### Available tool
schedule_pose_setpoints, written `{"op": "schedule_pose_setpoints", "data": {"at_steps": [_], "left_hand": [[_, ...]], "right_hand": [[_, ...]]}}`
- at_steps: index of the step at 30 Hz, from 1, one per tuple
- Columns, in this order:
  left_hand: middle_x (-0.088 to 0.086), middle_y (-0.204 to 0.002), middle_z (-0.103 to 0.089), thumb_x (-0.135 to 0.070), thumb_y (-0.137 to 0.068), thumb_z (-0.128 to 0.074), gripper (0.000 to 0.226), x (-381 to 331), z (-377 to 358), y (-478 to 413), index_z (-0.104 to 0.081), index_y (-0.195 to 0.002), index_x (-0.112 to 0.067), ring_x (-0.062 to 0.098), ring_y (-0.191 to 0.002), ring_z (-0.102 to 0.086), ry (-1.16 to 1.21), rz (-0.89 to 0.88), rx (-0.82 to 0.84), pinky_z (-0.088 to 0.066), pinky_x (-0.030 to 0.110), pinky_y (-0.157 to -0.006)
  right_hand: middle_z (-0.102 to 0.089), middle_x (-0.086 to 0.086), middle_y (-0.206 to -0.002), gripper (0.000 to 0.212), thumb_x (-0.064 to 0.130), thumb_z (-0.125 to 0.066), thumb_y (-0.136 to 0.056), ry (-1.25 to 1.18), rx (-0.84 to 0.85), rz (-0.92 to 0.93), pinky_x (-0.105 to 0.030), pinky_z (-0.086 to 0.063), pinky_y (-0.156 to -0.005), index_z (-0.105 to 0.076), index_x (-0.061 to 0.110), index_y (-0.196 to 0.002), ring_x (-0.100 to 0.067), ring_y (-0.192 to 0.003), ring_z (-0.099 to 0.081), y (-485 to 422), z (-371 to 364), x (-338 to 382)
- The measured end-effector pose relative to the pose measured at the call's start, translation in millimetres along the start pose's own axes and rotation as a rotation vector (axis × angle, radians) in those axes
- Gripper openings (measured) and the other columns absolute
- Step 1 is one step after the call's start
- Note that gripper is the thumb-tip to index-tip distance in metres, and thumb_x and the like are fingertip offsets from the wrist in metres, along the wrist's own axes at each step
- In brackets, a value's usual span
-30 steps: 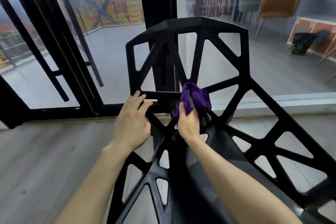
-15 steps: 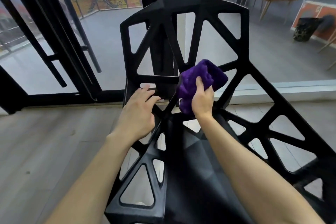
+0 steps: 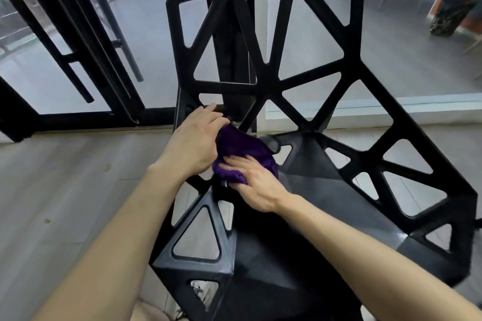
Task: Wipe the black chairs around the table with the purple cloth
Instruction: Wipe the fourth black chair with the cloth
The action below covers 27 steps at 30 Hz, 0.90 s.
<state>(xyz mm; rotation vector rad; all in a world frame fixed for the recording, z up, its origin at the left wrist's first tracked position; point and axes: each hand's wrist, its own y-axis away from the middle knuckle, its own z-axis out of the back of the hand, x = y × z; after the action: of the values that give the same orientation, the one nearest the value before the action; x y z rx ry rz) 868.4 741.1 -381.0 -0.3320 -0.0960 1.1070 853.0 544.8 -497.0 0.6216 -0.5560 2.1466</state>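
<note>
Item: black chair, open lattice frame of triangular cut-outs, seat nearest the viewer, backrest rising beyond it, standing on a pale wooden floor. Two bare forearms reach over the seat from the lower edge. Right hand: at the rear left of the seat, palm down, grip spread, fingers laid straight across the top of the purple cloth and pressing it onto the chair. Purple cloth: bunched, lying where seat meets backrest, between the two hands and touching both. Left hand: just left of the cloth, grip loose and unclenched, fingers extended toward the lowest bar of the backrest, its side against the cloth's edge. Beyond the backrest: black-framed glass door with a grey terrace outside. Far right, well apart from the chair: a dark patterned bag on the grey floor.
</note>
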Motion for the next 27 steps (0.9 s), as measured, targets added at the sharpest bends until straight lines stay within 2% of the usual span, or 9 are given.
{"op": "schedule_pose_setpoints", "data": {"at_steps": [3,8,12,14,16,18,21,24,27], "left_hand": [[0.008,-0.155,-0.057,0.001,-0.091,-0.052,0.059,-4,-3,-1,-0.060,-0.148,-0.011,0.027,-0.159,-0.033,-0.045,-0.017,0.050,-0.020,0.045,-0.133],[0.013,-0.143,-0.066,-0.010,-0.086,-0.051,0.053,-19,-10,5,-0.069,-0.136,-0.006,0.038,-0.144,-0.053,-0.046,-0.063,0.141,-0.042,0.053,-0.121],[0.003,-0.152,-0.058,-0.018,-0.098,-0.055,0.047,-37,-12,5,-0.063,-0.144,-0.018,0.025,-0.143,-0.050,-0.069,-0.041,0.278,-0.040,0.042,-0.120],[0.000,-0.156,-0.054,-0.022,-0.100,-0.056,0.049,-45,-15,4,-0.060,-0.148,-0.021,0.022,-0.145,-0.048,-0.100,-0.045,0.334,-0.038,0.040,-0.121],[0.000,-0.156,-0.054,-0.026,-0.100,-0.055,0.051,-52,-17,0,-0.058,-0.150,-0.022,0.021,-0.145,-0.048,-0.141,-0.070,0.370,-0.037,0.040,-0.121],[0.001,-0.156,-0.054,-0.032,-0.101,-0.053,0.052,-58,-21,0,-0.057,-0.152,-0.021,0.021,-0.146,-0.047,-0.212,-0.095,0.377,-0.036,0.040,-0.122],[0.001,-0.165,-0.045,-0.044,-0.102,-0.050,0.056,-61,-27,6,-0.052,-0.156,-0.025,0.021,-0.157,-0.034,-0.344,-0.119,0.375,-0.023,0.042,-0.130],[0.001,-0.167,-0.043,-0.049,-0.103,-0.047,0.056,-60,-26,17,-0.053,-0.154,-0.027,0.023,-0.159,-0.029,-0.444,-0.141,0.361,-0.016,0.045,-0.132],[0.003,-0.165,-0.045,-0.049,-0.103,-0.047,0.054,-56,-15,37,-0.055,-0.151,-0.026,0.026,-0.159,-0.029,-0.516,-0.145,0.309,-0.014,0.048,-0.132]], "right_hand": [[-0.034,0.009,-0.173,0.063,0.028,-0.057,-0.098,0.067,0.128,0.081,-0.029,0.000,-0.133,-0.050,0.036,-0.160,-0.005,-0.163,-0.017,25,22,-18],[-0.023,0.002,-0.178,0.062,0.032,-0.054,-0.103,0.250,0.024,-0.258,-0.037,0.004,-0.134,-0.042,0.034,-0.164,-0.012,-0.165,-0.006,24,77,-67],[-0.011,0.005,-0.179,0.079,0.065,-0.041,-0.098,0.243,0.231,-0.118,-0.044,0.006,-0.134,-0.031,0.031,-0.169,-0.007,-0.165,0.003,82,52,-9],[-0.018,0.009,-0.178,0.084,0.083,-0.028,-0.099,0.120,0.265,-0.103,-0.038,0.005,-0.134,-0.040,0.034,-0.165,-0.001,-0.164,0.001,105,52,12],[-0.031,0.006,-0.174,0.078,0.078,-0.019,-0.104,0.152,0.134,-0.087,-0.037,-0.003,-0.134,-0.052,0.034,-0.159,-0.007,-0.164,-0.008,101,55,10],[-0.021,-0.004,-0.178,0.066,0.064,-0.027,-0.108,0.314,0.026,-0.161,-0.044,-0.005,-0.135,-0.036,0.034,-0.167,-0.019,-0.166,-0.004,88,44,1],[-0.002,-0.010,-0.180,0.077,0.066,-0.032,-0.104,0.312,0.116,-0.289,-0.048,0.004,-0.134,-0.015,0.033,-0.172,-0.023,-0.167,0.006,77,13,9],[-0.009,-0.006,-0.180,0.081,0.072,-0.032,-0.098,0.324,0.118,-0.220,-0.045,0.001,-0.134,-0.026,0.036,-0.169,-0.020,-0.166,-0.001,79,16,1],[-0.012,-0.007,-0.180,0.076,0.069,-0.036,-0.101,0.454,0.012,-0.441,-0.044,0.002,-0.133,-0.030,0.034,-0.168,-0.020,-0.166,-0.001,54,59,-59]]}}
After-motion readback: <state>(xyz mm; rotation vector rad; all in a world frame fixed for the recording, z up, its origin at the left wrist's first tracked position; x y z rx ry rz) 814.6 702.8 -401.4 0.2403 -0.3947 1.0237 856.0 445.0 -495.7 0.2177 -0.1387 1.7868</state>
